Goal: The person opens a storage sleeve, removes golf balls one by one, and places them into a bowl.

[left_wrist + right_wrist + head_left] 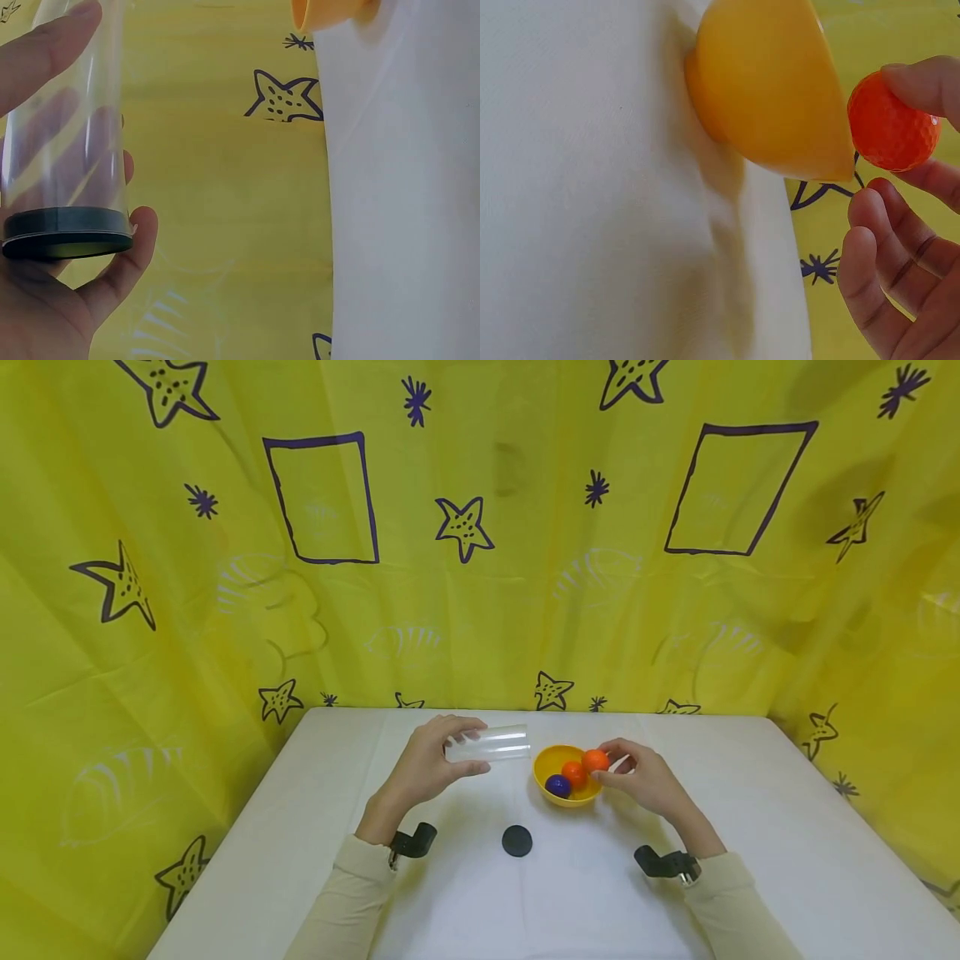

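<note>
My right hand pinches an orange ball between thumb and fingertips, just over the right rim of the yellow bowl, which sits toward the far edge of the tabletop, about midway across. Inside the bowl lie a second orange ball and a purple ball, touching each other. My left hand grips a clear tube, held on its side above the tabletop with its open mouth facing the bowl, just left of it; a black cap closes the end by my palm. A loose black lid lies flat nearer me, between my wrists.

The tabletop is bare white out to its left, right and near edges, and a yellow curtain walls in the far edge and both sides.

My right-wrist view cuts off most of my fingers and hides the bowl's inside.
</note>
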